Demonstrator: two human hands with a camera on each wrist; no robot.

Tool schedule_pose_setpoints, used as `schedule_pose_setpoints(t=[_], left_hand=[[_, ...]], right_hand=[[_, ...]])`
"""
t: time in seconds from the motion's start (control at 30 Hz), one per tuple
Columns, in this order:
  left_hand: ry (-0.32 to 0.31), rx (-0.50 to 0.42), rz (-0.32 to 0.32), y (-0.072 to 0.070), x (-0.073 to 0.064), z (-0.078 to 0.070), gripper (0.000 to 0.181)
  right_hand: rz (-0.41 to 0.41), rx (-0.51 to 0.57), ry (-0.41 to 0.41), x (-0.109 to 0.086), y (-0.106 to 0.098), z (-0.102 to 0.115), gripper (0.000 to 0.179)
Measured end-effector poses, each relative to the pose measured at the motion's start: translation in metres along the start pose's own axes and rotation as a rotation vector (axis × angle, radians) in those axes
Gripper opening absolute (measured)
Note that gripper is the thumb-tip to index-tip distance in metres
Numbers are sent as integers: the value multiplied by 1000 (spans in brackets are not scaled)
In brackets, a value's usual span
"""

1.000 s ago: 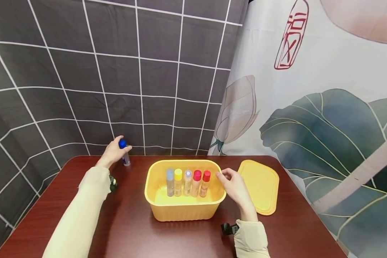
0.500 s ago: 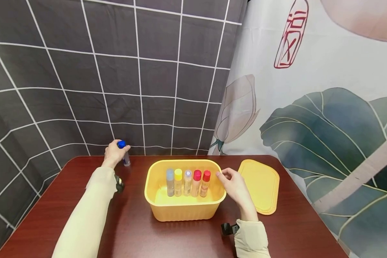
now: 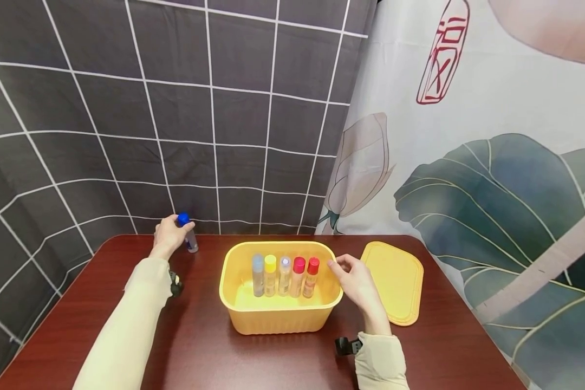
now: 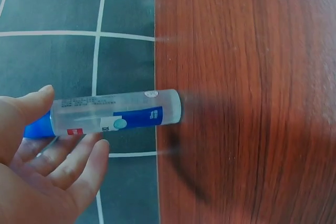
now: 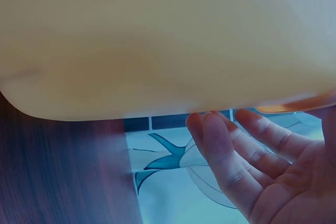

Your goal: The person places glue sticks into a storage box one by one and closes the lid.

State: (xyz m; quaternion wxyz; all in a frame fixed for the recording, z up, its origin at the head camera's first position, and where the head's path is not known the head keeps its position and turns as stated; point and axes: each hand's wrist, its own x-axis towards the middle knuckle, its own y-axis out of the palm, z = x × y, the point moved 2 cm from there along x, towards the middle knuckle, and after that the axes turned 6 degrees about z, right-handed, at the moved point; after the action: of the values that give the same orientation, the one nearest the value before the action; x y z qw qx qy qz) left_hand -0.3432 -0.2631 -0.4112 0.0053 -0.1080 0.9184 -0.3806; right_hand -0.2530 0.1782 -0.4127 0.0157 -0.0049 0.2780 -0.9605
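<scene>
In the head view my left hand holds a slim clear bottle by its blue cap, at the table's back left. The left wrist view shows the thumb and fingers around the cap end, with the clear bottle carrying a blue label and a small red mark. Its base end overlaps the table edge in that view. My right hand grips the right rim of a yellow box. Close up, the right wrist view has the fingertips right at the underside of the box wall. Several similar bottles stand in a row inside.
The bottles in the box have grey-blue, yellow, whitish, pink and red caps. To the right of the box lies a flat yellow lid on the dark red table. A grey gridded cloth hangs behind the table's back edge.
My left hand has dropped slightly, and the bottle leans a little more, cap to the left. The right hand, the box and the bottles in it have stayed put.
</scene>
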Motion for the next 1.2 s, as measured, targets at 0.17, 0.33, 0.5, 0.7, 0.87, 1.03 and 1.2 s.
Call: schedule_pose_setpoints(t=[0.17,0.33,0.5,0.7,0.87,1.03,1.2], left_hand=[[48,12,-21,-4,-4,2,40],[96,16,-34,-14,-11,-6,40],[156,22,-35,-24,-22,-18,44],[230,28,-15,-32,-34,-37,51],[300,47,18,-36,-46,-55,50],[377,40,51,-37,-57,-74,42],[435,15,75,-41,-66,-93,40]], right_hand=[[-2,6,-2,0,1,0,26],[-9,11,-13,1,2,-1,25],[-2,19,-18,1,3,0,25],[3,18,0,1,2,0,27],[4,18,10,0,1,-1,28],[4,23,9,-1,1,-1,28],[3,24,4,0,1,0,28]])
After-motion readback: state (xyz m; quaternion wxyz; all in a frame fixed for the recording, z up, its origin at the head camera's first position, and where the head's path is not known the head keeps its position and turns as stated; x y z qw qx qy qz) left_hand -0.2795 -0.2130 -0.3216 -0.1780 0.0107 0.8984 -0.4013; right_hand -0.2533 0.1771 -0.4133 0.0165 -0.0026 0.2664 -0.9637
